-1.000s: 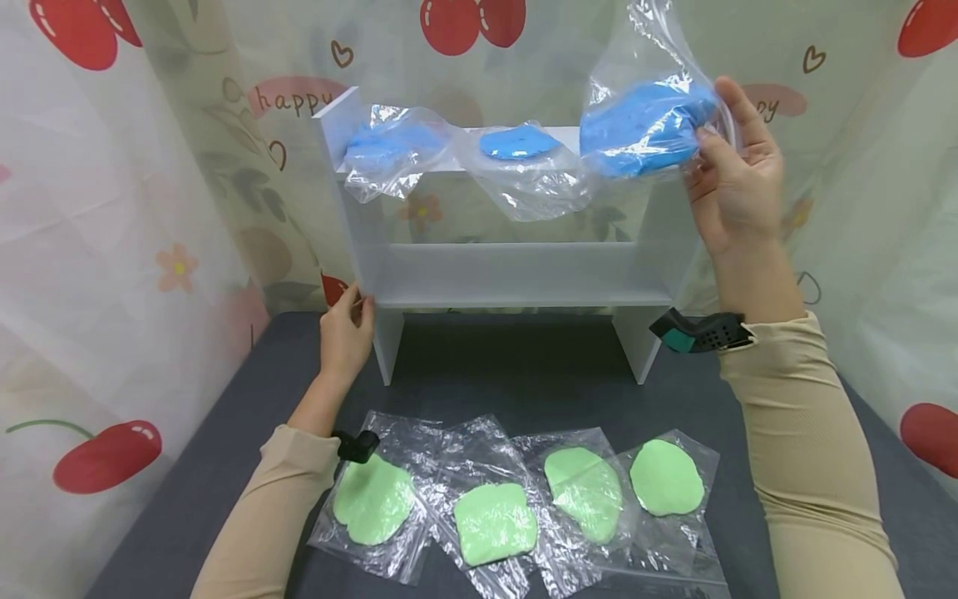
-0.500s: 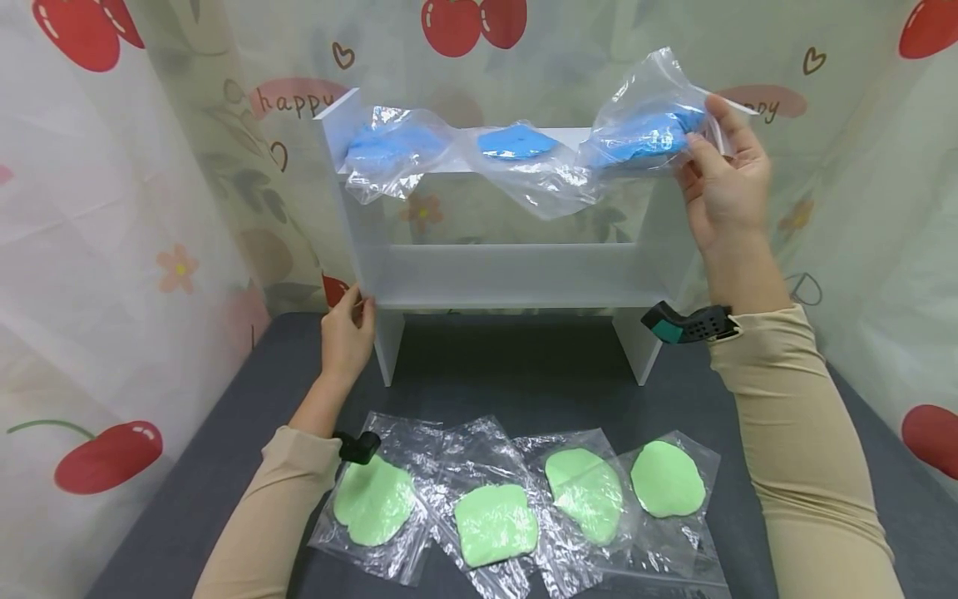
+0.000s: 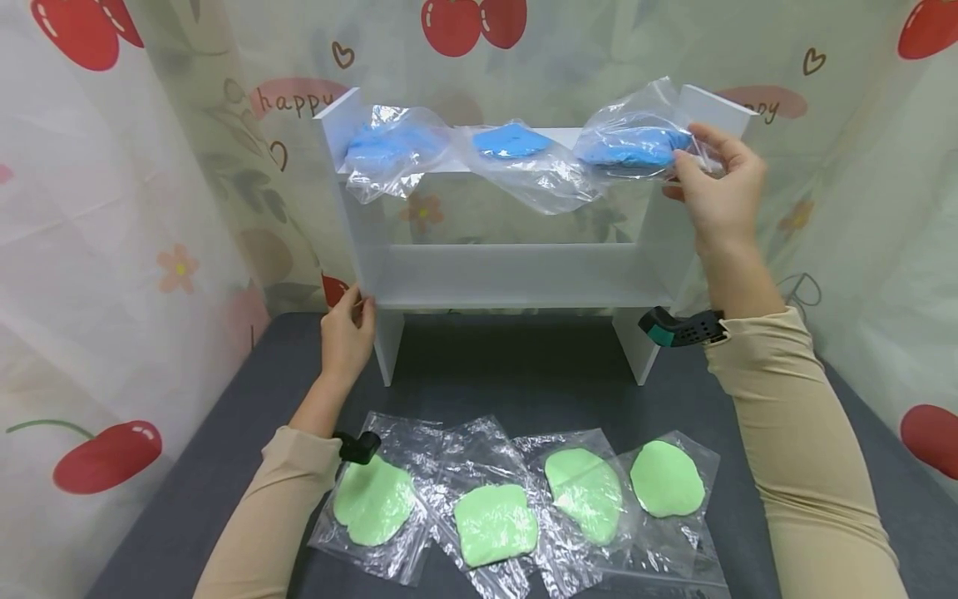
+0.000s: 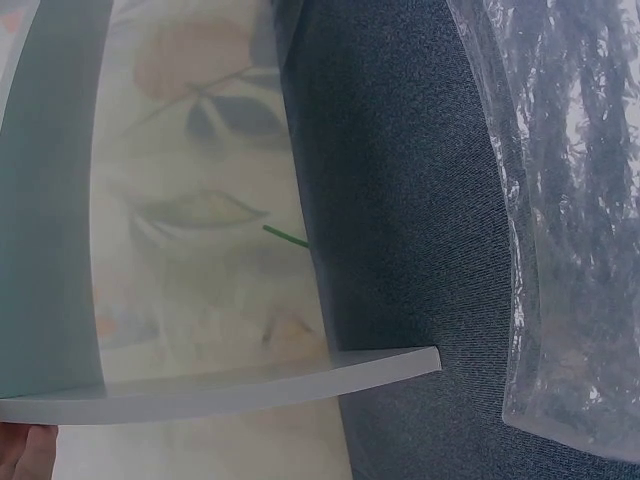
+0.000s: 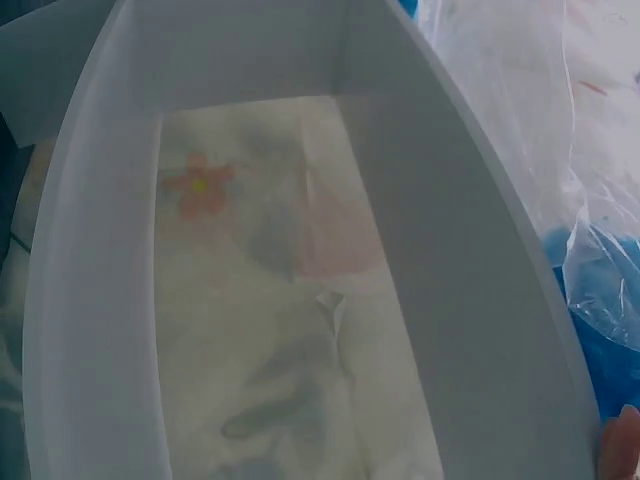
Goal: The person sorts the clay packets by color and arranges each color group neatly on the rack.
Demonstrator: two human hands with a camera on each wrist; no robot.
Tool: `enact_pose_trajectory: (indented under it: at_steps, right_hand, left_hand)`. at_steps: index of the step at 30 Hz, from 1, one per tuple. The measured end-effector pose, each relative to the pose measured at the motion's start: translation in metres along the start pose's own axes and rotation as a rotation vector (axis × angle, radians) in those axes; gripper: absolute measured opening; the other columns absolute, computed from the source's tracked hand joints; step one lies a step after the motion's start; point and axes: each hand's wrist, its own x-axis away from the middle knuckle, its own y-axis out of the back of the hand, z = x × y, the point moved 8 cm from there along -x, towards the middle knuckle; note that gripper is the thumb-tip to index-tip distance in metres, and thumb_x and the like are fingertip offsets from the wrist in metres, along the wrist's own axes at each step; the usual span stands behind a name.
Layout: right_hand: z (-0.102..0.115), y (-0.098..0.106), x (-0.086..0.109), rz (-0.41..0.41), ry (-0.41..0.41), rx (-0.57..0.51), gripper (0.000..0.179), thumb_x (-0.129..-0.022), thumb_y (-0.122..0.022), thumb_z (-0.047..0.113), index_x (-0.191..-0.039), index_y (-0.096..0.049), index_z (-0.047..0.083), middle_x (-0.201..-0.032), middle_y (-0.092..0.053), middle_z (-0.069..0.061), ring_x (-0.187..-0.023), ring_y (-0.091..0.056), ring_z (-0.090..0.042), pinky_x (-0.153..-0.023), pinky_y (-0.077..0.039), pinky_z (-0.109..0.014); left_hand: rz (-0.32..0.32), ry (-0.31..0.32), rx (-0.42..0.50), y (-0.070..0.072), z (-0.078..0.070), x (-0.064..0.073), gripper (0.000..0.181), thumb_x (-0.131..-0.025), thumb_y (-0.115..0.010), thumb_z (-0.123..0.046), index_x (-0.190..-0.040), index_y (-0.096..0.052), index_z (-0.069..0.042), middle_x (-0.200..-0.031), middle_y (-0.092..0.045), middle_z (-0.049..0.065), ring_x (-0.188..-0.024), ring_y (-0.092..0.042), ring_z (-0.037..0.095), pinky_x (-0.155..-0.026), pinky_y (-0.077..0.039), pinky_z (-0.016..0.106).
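Observation:
My right hand [image 3: 722, 187] pinches the right edge of a clear plastic bag holding blue clay [image 3: 632, 148], low over the right end of the white shelf's [image 3: 516, 287] top board. Two more bags of blue clay lie along that board, one in the middle [image 3: 511, 141] and one at the left end [image 3: 397, 146], their loose plastic hanging over the front. My left hand [image 3: 348, 341] touches the outside of the shelf's left side panel; in the left wrist view its fingertips [image 4: 35, 455] show against the panel. In the right wrist view, fingertips [image 5: 620, 445] sit beside the blue bag.
Several clear bags with flat green clay pieces [image 3: 496, 524] lie overlapping at the front of the dark table [image 3: 509, 358]. The white shelf stands behind them, its lower board level with my left hand. A cherry-patterned curtain [image 3: 479, 75] surrounds the table.
My right hand has moved down and slightly left, lowering the blue clay bag from above onto the top board's right end. The bag's raised top has sagged. The left hand stays in place.

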Motion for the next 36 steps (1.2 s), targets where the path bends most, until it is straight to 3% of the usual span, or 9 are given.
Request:
enact_pose_trajectory:
  at_steps: [9, 16, 29, 36]
  right_hand:
    - [-0.001, 0.003, 0.001, -0.029, 0.044, 0.076, 0.036, -0.082, -0.062, -0.004, -0.117, -0.062, 0.001, -0.107, -0.051, -0.004, -0.063, -0.060, -0.006, -0.050, -0.052, -0.014]
    - [-0.002, 0.005, 0.005, 0.000, 0.014, 0.037, 0.036, -0.084, -0.062, 0.000, -0.120, -0.060, 0.004, -0.108, -0.052, -0.004, -0.064, -0.063, -0.008, -0.054, -0.054, -0.015]
    - [-0.001, 0.022, 0.021, 0.040, 0.134, 0.011, 0.022, -0.085, -0.065, 0.006, -0.107, -0.063, 0.008, -0.098, -0.048, -0.003, -0.063, -0.061, -0.009, -0.056, -0.055, -0.016]
    - [-0.013, 0.033, 0.034, 0.074, 0.120, 0.018, 0.026, -0.085, -0.065, 0.006, -0.110, -0.061, 0.007, -0.097, -0.049, -0.002, -0.065, -0.062, -0.010, -0.057, -0.055, -0.016]
  left_hand:
    - [0.000, 0.003, -0.009, 0.000, 0.001, 0.000, 0.034, -0.096, -0.049, -0.011, -0.128, -0.054, 0.001, -0.117, -0.063, 0.024, -0.104, -0.064, 0.036, -0.084, -0.056, 0.040]
    - [0.007, 0.006, -0.001, 0.000, 0.000, 0.001, 0.034, -0.096, -0.049, -0.009, -0.128, -0.054, 0.001, -0.118, -0.062, 0.026, -0.105, -0.063, 0.037, -0.085, -0.054, 0.046]
    - [0.007, 0.002, -0.004, 0.001, 0.000, 0.000, 0.033, -0.096, -0.049, -0.011, -0.126, -0.055, 0.001, -0.117, -0.063, 0.025, -0.104, -0.064, 0.036, -0.084, -0.054, 0.046]
    - [0.006, 0.013, -0.003, 0.001, 0.001, 0.000, 0.034, -0.096, -0.050, -0.009, -0.128, -0.054, 0.001, -0.118, -0.062, 0.025, -0.105, -0.064, 0.037, -0.084, -0.054, 0.046]
